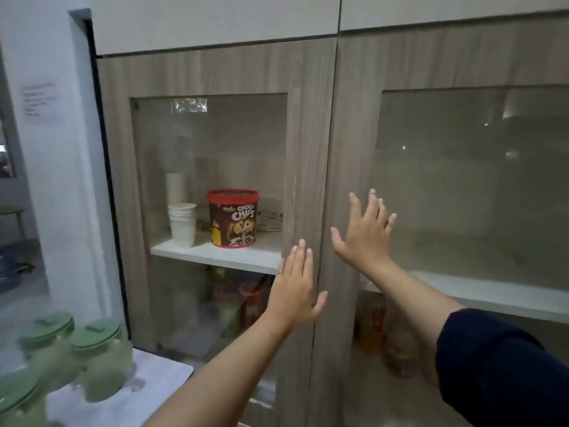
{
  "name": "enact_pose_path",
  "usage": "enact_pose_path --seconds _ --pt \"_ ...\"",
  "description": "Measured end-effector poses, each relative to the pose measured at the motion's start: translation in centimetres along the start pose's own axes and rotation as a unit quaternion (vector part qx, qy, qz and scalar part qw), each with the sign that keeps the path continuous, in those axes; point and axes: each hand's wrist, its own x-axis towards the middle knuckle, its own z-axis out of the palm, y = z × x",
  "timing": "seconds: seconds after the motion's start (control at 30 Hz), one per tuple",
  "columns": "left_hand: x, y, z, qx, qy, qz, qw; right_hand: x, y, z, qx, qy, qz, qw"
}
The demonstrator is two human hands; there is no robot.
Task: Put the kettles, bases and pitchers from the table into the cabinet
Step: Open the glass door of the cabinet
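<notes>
A tall wood-grain cabinet [311, 124] with two glass-panelled doors fills the view, and both doors are closed. My left hand [297, 291] lies flat with fingers apart on the inner frame of the left door. My right hand [366, 232] is spread flat against the inner frame of the right door. Neither hand holds anything. At the bottom left, several green-lidded pitchers [101, 355] stand blurred on a white table [154, 383].
Behind the left glass, a shelf [215, 254] carries stacked white paper cups [182, 223], a red-lidded Choco Chips tub [233, 218] and a plate. Snack packs show on the lower shelves. The right upper shelf [492, 291] looks bare. A white wall stands at left.
</notes>
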Motion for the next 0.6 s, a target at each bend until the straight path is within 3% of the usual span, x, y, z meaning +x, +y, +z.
enact_pose_path --seconds 0.1,0.43,0.6 --pt "2.7 -0.6 2.0 0.011 -0.051 0.018 0.998 2.0 -0.1 1.1 0.024 0.012 0.054 0.998" --pt "7.4 -3.1 5.3 0.119 -0.112 -0.003 0.986 3.9 -1.2 4.9 0.102 0.108 0.083 0.985" --pt "8.1 -4.8 5.4 0.091 -0.138 0.034 0.986 4.6 -2.7 5.3 0.152 0.149 0.119 0.970"
